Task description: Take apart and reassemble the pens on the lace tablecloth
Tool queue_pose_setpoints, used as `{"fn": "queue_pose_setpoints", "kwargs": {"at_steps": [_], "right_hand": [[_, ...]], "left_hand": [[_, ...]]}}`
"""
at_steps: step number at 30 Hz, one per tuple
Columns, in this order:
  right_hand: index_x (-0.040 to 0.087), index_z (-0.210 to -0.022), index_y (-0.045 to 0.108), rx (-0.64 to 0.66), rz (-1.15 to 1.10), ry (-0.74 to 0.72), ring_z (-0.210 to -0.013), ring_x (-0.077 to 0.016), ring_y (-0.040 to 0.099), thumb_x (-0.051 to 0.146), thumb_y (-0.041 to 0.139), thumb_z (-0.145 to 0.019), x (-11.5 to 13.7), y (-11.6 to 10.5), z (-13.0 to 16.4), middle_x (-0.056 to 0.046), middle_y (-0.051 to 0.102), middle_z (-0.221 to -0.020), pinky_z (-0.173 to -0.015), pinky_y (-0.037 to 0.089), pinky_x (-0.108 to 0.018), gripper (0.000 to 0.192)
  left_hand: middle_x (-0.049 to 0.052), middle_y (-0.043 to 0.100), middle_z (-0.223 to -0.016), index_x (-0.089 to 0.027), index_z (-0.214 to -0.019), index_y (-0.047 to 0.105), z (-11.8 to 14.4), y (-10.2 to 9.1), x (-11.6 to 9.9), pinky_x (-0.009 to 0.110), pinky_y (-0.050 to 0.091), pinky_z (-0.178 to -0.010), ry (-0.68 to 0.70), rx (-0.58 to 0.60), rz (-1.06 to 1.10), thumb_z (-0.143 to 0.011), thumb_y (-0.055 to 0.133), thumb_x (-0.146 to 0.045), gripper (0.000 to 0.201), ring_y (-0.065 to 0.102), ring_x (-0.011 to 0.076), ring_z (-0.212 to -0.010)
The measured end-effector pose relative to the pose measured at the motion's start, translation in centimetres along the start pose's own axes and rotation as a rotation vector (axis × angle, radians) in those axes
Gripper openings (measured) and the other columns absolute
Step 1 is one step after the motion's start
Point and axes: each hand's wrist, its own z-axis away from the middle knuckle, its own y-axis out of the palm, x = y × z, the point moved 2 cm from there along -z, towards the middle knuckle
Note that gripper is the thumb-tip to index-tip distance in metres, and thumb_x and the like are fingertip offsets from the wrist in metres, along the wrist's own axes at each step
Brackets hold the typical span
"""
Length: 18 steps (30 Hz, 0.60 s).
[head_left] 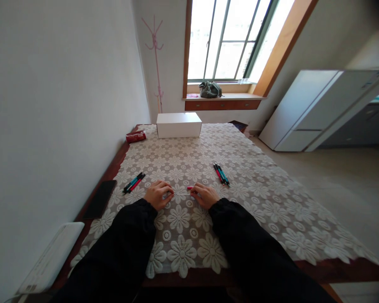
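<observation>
Both hands rest on the wooden desk [334,269], which is covered by a white lace cloth with a flower pattern [183,248]. The left hand [158,194] and the right hand [205,195] hold between them a thin pale rod, maybe the refill of a pen [181,194]. It lies level, just above the cloth. The fingers of each hand are curled and pinch 1 end of it. A small pink piece [190,188] shows at the right hand's fingertips; what it is cannot be told. Both arms wear black sleeves [129,248].

To the left of the left hand, near but apart, lies a small bundle of black pens with teal and pink parts [134,183]. A second bundle of the same kind of pens [221,174] lies to the right of the right hand, a little farther up the desk. Nothing stands between the hands and these 2 bundles.

At the left edge of the desk lies a flat black rectangle [99,198]. At the far end stands a white rectangular box [178,124], and a red packet [135,136] lies just left of it. Behind the desk, a grey bag [210,89] sits on the wooden window sill [227,97], and a pink coat stand [156,59] is in the corner. A white fridge [316,109] stands at the right.
</observation>
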Motion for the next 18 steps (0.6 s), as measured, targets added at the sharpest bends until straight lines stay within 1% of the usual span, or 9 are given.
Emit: {"fn": "queue_pose_setpoints", "kwargs": {"at_steps": [5, 9, 11, 13, 15, 16, 18], "right_hand": [[0.022, -0.093, 0.064, -0.031, 0.0, -0.045, -0.08, -0.0145, 0.06, 0.025, 0.052, -0.095, 0.1, 0.2, 0.1, -0.003, 0.063, -0.095, -0.069, 0.043, -0.024, 0.012], [0.022, -0.092, 0.064, -0.033, -0.008, -0.044, -0.079, -0.0148, 0.06, 0.024, 0.053, -0.095, 0.0, 0.3, 0.0, -0.003, 0.063, -0.094, -0.068, 0.042, -0.025, 0.012], [0.022, -0.091, 0.064, -0.034, -0.009, -0.035, -0.079, -0.0152, 0.06, 0.024, 0.053, -0.095, -0.1, 0.3, 0.0, -0.003, 0.063, -0.093, -0.069, 0.042, -0.025, 0.012], [0.021, -0.091, 0.064, -0.038, -0.011, -0.019, -0.081, -0.0154, 0.06, 0.023, 0.053, -0.094, -0.2, 0.3, 0.0, -0.003, 0.063, -0.094, -0.069, 0.042, -0.025, 0.011], [0.021, -0.09, 0.064, -0.046, -0.016, 0.006, -0.081, -0.0153, 0.06, 0.023, 0.054, -0.094, -0.2, 0.3, -0.1, -0.003, 0.063, -0.094, -0.07, 0.043, -0.025, 0.011], [0.021, -0.09, 0.064, -0.051, -0.017, 0.02, -0.081, -0.0153, 0.06, 0.023, 0.055, -0.093, -0.3, 0.2, -0.1, -0.003, 0.063, -0.093, -0.071, 0.043, -0.025, 0.01], [0.021, -0.09, 0.064, -0.059, -0.014, 0.042, -0.082, -0.0153, 0.06, 0.023, 0.056, -0.093, -0.3, 0.2, -0.1, -0.003, 0.063, -0.093, -0.071, 0.043, -0.025, 0.009]], "left_hand": [[0.004, 0.07, -0.1, -0.025, -0.088, 0.071, -0.2, 0.3, -0.3, 0.038, 0.046, -0.094, 0.032, -0.009, 0.005, -0.087, 0.061, -0.032, 0.012, 0.059, 0.0209, -0.102], [0.003, 0.07, -0.101, -0.024, -0.087, 0.07, -1.2, 0.3, -0.9, 0.038, 0.045, -0.094, 0.033, 0.052, -0.01, -0.087, 0.061, -0.031, 0.011, 0.059, 0.0213, -0.103], [0.003, 0.07, -0.103, -0.025, -0.089, 0.07, -1.7, 0.1, -0.9, 0.039, 0.045, -0.094, 0.02, 0.08, -0.008, -0.085, 0.064, -0.033, 0.011, 0.059, 0.0227, -0.105], [0.004, 0.07, -0.107, -0.024, -0.097, 0.069, -2.0, -0.3, -0.5, 0.039, 0.045, -0.095, -0.011, 0.063, 0.013, -0.084, 0.064, -0.035, 0.018, 0.059, 0.0237, -0.107], [0.005, 0.069, -0.108, -0.023, -0.104, 0.067, -1.8, -0.8, 0.3, 0.038, 0.045, -0.097, -0.066, -0.016, 0.038, -0.087, 0.058, -0.03, 0.02, 0.059, 0.0229, -0.108], [0.005, 0.069, -0.107, -0.022, -0.104, 0.066, -1.7, -1.0, 0.7, 0.038, 0.045, -0.098, -0.087, -0.044, 0.038, -0.087, 0.055, -0.026, 0.021, 0.059, 0.0227, -0.108], [0.005, 0.069, -0.106, -0.022, -0.101, 0.067, -1.2, -1.1, 1.6, 0.039, 0.044, -0.099, -0.096, -0.027, 0.027, -0.082, 0.056, -0.019, 0.022, 0.058, 0.0233, -0.109]]}}
